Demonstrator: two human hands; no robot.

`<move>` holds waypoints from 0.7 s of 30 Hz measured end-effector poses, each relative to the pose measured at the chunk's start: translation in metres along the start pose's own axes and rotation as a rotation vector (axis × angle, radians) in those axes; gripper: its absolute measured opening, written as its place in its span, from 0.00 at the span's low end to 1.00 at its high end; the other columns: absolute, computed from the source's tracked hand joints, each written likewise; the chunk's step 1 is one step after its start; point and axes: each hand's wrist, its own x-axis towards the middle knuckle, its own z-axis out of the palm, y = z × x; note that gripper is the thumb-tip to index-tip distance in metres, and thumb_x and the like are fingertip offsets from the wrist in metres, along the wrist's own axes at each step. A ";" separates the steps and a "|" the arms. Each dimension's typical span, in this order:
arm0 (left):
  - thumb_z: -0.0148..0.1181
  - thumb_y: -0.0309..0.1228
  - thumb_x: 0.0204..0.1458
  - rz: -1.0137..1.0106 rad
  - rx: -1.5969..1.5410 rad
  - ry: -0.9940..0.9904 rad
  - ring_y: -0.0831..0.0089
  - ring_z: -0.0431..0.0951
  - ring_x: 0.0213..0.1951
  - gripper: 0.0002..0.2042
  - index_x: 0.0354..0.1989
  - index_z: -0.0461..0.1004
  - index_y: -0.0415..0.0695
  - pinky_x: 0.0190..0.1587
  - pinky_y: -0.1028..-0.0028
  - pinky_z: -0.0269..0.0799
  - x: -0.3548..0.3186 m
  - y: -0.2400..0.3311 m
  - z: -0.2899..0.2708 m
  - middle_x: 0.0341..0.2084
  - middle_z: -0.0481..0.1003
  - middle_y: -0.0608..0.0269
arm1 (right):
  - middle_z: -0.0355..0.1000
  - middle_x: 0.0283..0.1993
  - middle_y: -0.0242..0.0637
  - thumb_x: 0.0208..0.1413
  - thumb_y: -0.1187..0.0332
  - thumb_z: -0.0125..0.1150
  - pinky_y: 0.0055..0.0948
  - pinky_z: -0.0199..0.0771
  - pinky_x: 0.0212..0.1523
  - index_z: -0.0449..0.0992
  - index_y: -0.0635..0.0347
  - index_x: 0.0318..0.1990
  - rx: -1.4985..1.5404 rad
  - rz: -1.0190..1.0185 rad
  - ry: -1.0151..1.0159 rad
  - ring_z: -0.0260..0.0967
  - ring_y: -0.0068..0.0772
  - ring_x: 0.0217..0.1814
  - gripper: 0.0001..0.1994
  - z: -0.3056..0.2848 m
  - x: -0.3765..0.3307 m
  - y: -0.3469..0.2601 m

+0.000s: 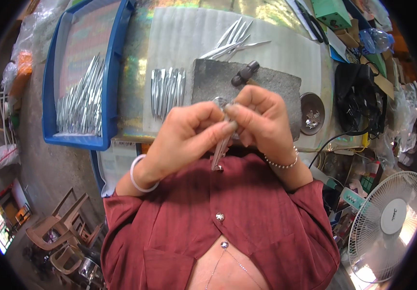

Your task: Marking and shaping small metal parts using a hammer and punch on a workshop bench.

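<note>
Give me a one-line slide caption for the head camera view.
Both hands, left hand and right hand, hold a slim metal tool above a grey block bearing a hammer.

A grey concrete floor (49, 164) lies left of the worktable (136, 87). Brown plastic chairs (63, 232) stand at lower left; a white electric fan (389, 222) stands at lower right, brightly lit.

Hammer (245, 72) on grey block (266, 87) ahead; white foam sheet (189, 38) upper left free.
</note>
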 end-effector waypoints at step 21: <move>0.57 0.32 0.57 -0.262 -0.215 -0.170 0.82 0.73 0.14 0.09 0.31 0.66 0.40 0.14 0.84 0.68 0.020 0.016 -0.007 0.17 0.73 0.66 | 0.66 0.19 0.28 0.56 0.70 0.59 0.14 0.55 0.11 0.71 0.60 0.28 0.363 0.105 0.093 0.54 0.12 0.12 0.07 -0.004 0.005 0.019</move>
